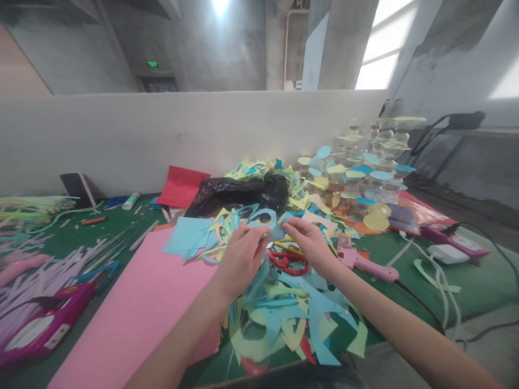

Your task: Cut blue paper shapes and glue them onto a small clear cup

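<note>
My left hand (241, 261) and my right hand (310, 243) pinch a small piece of light blue paper (278, 232) between their fingertips, with a small silvery glint beside it. Just below my hands lie red-handled scissors (288, 262) on a heap of blue and pale green paper scraps (284, 319). A sheet of pink card (133, 308) lies under my left forearm, and a light blue paper sheet (188, 237) lies beyond it. To the right of my right hand rests a pink glue gun (365, 265).
A black plastic bag (239, 194) and red paper (182, 186) lie ahead, against a white partition (162, 140). Stacked clear plastic forms with paper discs (357, 167) rise at the back right. Cables and a white charger (443, 254) lie on the green mat (478, 292).
</note>
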`<move>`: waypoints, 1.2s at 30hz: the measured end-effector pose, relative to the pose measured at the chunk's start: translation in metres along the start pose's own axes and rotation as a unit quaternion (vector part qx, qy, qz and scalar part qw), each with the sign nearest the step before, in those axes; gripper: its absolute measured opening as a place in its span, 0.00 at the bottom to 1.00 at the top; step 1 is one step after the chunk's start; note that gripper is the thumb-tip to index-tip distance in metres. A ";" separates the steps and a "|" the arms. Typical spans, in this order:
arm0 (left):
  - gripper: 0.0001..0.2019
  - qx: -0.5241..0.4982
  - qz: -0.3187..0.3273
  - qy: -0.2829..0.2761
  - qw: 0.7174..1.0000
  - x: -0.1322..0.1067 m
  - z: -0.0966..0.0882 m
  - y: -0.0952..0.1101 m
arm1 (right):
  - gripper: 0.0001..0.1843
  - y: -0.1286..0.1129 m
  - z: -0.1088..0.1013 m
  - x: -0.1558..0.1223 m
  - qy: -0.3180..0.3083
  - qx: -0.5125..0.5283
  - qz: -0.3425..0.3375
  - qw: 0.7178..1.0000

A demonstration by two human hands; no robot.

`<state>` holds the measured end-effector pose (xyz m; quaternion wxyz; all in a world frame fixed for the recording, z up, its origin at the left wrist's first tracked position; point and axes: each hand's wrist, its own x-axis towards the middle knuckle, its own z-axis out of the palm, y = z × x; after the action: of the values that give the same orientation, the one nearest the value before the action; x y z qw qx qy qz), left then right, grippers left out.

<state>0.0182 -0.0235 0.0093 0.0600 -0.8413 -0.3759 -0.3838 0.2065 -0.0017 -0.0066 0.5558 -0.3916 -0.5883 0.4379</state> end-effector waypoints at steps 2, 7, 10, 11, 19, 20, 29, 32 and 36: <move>0.08 -0.007 0.003 -0.001 1.000 0.000 0.000 0.000 | 0.15 -0.004 0.001 0.000 0.010 -0.003 0.005 1.000; 0.08 0.000 0.019 0.010 1.000 0.001 0.000 0.002 | 0.18 -0.013 0.003 -0.001 0.027 0.004 0.027 0.999; 0.08 0.013 0.032 0.014 0.999 0.002 -0.001 0.003 | 0.18 -0.014 0.002 0.000 0.038 0.002 0.029 0.999; 0.08 0.016 0.034 0.014 0.999 0.002 -0.001 0.003 | 0.18 -0.013 0.001 0.000 0.041 -0.001 0.028 0.999; 0.08 0.039 0.016 0.037 0.998 0.002 -0.002 0.004 | 0.13 -0.008 -0.001 -0.002 0.056 -0.071 -0.078 0.993; 0.08 0.036 0.013 0.038 0.999 0.002 -0.002 0.003 | 0.12 -0.007 -0.001 -0.003 0.060 -0.089 -0.125 0.986; 0.09 0.001 0.021 0.015 1.000 -0.001 -0.002 0.001 | 0.08 -0.016 0.000 -0.006 0.057 -0.179 -0.305 0.934; 0.07 -0.019 0.022 0.001 1.000 0.000 -0.002 0.002 | 0.09 -0.015 -0.002 -0.005 0.061 -0.176 -0.258 0.948; 0.05 -0.052 -0.016 0.007 0.999 0.001 -0.003 0.005 | 0.12 -0.010 -0.002 -0.005 0.001 -0.176 -0.168 0.970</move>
<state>0.0204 -0.0276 0.0132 0.0129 -0.8346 -0.3680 -0.4096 0.2091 -0.0098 0.0014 0.5444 -0.3795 -0.7126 0.2275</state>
